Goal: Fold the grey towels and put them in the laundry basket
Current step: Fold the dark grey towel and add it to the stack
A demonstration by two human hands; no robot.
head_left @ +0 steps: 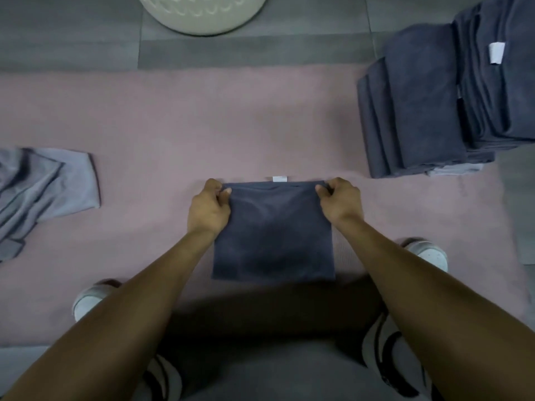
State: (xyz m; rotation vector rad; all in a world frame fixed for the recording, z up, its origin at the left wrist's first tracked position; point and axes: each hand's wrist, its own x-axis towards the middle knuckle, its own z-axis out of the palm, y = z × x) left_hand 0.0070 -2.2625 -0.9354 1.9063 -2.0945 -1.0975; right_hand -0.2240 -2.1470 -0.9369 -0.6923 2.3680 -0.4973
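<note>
Right now both forearms reach forward from the near edge, roughly symmetric, converging on a dark grey towel [273, 233] lying flat on the pink mat [179, 123]. Left hand [209, 209] pinches the towel's far left corner, thumb on top, fingers curled under the edge, knuckles up. Right hand [339, 201] does the same at the far right corner, thumb and fingers pinched on the fabric. Towel is folded into a rough square, near edge close to the person's lap, small white tag [279, 178] sticking out at the middle of the far edge. Laundry basket [202, 15] is at the far edge, centre-left, on the grey floor, only its pale rounded side in view, well apart from the towel. Stack of dark grey towels [419, 105] sits far right, partly on the mat, one showing a white label. Lighter grey crumpled towel [43, 192] lies at the left edge on the mat. White shoes [86, 302] show under each forearm, left and right.
</note>
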